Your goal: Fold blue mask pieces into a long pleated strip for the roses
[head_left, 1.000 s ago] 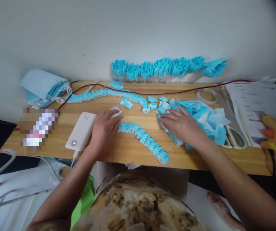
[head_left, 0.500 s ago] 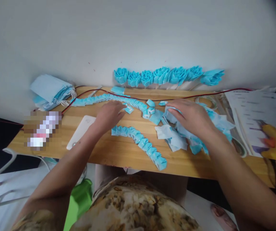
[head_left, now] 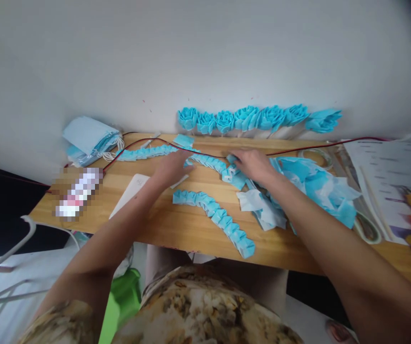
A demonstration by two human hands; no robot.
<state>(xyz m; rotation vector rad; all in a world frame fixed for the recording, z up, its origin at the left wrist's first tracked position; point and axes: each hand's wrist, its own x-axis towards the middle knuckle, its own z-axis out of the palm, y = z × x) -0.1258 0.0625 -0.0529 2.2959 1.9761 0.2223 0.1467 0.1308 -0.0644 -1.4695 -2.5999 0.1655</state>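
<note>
Folded blue pieces in chains on wooden table (head_left: 176,229), both hands at far chain.

Nearest: short pleated chain (head_left: 214,212) lying untouched, curving toward table edge. Beyond it: left hand (head_left: 171,167), fingers loosely spread and flat, resting on long chain (head_left: 165,152) near its middle; right hand (head_left: 251,165), fingers together and curled down onto loose folded pieces (head_left: 232,174) at that chain's end, pinch itself hidden. Judged very light, soft, easily crushed or unfolded, likely to slide on smooth wood; best taken by folded edges with fingertips, lightly. Heap of cut mask fabric (head_left: 316,186) to right. Farthest: row of finished blue flowers (head_left: 258,118) against wall.
</note>
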